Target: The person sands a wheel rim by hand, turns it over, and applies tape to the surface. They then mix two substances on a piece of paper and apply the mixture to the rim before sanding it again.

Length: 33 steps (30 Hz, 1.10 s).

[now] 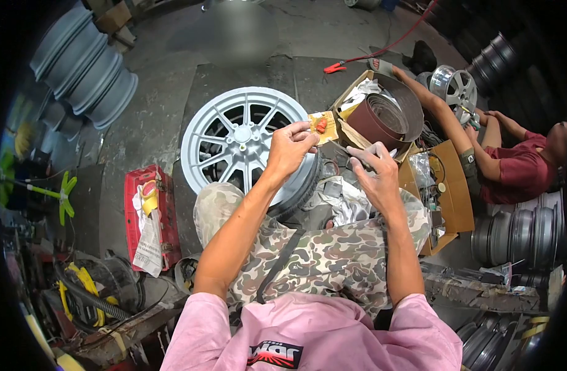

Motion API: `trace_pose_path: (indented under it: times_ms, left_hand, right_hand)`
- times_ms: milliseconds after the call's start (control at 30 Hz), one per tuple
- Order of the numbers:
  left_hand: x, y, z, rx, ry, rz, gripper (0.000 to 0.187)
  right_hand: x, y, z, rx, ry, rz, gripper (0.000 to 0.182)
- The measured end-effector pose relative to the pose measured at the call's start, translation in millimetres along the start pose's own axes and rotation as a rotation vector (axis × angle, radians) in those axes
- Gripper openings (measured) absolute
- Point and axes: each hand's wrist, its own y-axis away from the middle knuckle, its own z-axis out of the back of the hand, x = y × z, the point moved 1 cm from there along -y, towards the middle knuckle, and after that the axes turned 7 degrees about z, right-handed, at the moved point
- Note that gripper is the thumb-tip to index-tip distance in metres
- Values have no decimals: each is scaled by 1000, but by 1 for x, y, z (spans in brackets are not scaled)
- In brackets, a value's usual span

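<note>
My left hand (pixel 289 148) pinches a small yellowish card (pixel 328 122) that bears an orange-red lump of paste (pixel 321 125). It is over the right side of a light grey wheel rim (pixel 247 98), which lies face up on a tyre (pixel 305 188). To the right, my right hand (pixel 376 167) has its fingers curled round a thin tool (pixel 345 150), only partly visible. White crumpled cloths (pixel 342 198) lie below it, near my knees. A roll of brown abrasive sheet (pixel 373 117) sits in a carton just beyond my right hand.
A red toolbox (pixel 132 216) with tape and newspaper stands left. An open cardboard box (pixel 453 185) is at the right. Beyond it a person (pixel 518 164) handles a silver wheel (pixel 459 89). Stacked grey rims (pixel 85 68) stand upper left; a red clamp (pixel 334 68) lies ahead.
</note>
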Motion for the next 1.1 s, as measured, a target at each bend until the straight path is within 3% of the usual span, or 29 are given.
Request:
trace_pose_path:
  times_ms: [833, 967, 1100]
  left_hand:
    - [5, -4, 8, 11, 9, 19, 36]
    - [3, -3, 11, -44, -174, 8, 37]
    - [21, -12, 12, -14, -34, -23, 42]
  right_hand:
    - [-1, -3, 0, -1, -2, 1, 24]
    - [4, -4, 2, -21, -4, 20, 24]
    - [9, -5, 2, -6, 22, 10, 24]
